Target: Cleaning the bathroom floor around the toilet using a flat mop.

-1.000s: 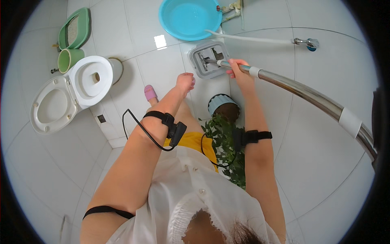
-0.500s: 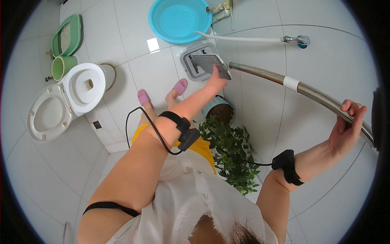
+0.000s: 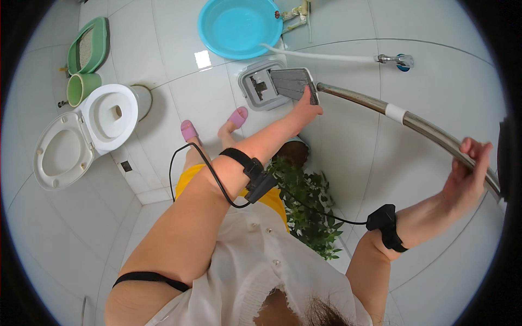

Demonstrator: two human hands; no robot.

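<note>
Beside the wall, the mop head (image 3: 293, 82) tilts over the right side of the grey bucket (image 3: 263, 104); your left hand (image 3: 305, 113) touches its edge, probably to steer it, though whether it grips cannot be told. Your right hand (image 3: 463, 180) curls loosely round the pole (image 3: 427, 133) far up, likely to balance its length.

Shiny metal mop pole (image 3: 424, 129), matt mop head (image 3: 292, 81), smooth plastic bucket (image 3: 246, 87), glossy plastic basin (image 3: 239, 28), polished metal tap (image 3: 401, 61), glossy ceramic toilet (image 3: 103, 118), smooth glossy floor tiles (image 3: 202, 93), matt rubbery slippers (image 3: 238, 116), thin cloth shirt (image 3: 243, 244)
</note>
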